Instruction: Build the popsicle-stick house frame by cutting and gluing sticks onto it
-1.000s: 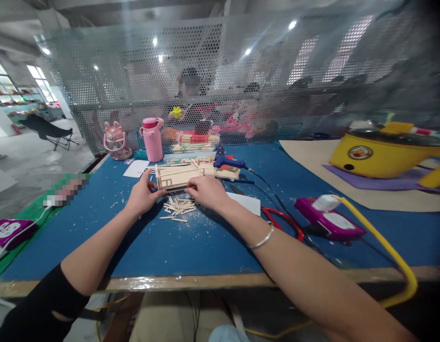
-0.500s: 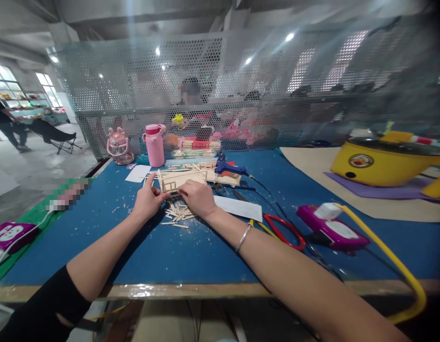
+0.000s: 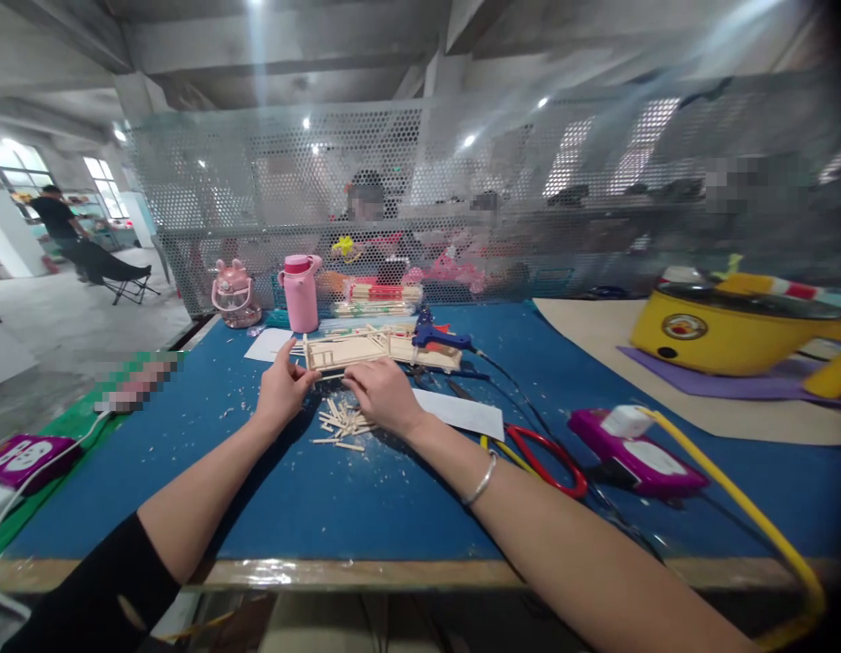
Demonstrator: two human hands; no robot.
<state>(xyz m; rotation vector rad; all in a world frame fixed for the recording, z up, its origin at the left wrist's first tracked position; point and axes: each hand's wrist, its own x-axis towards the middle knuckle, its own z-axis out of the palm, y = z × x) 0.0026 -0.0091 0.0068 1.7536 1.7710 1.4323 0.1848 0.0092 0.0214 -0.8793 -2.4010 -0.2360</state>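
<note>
A small model frame of pale wooden sticks stands tilted between both hands on the blue table. My left hand is closed on its left end, thumb along the lower edge. At the lower front edge, the fingers of my right hand are pinched together on the frame. Short cut wooden sticks lie in a loose pile just below. Behind the right hand lies a blue glue gun with its cord running right. A white paper strip sits by the right wrist.
Red-handled cutters and a purple power strip lie to the right. A yellow electric pot stands farther back. A pink bottle and a pink-lidded clear jug stand before the perforated screen. People are beyond it.
The camera view has tilted up a little. My right hand has shifted from the upright front of the stick frame to its lower edge, and the frame leans back more.
</note>
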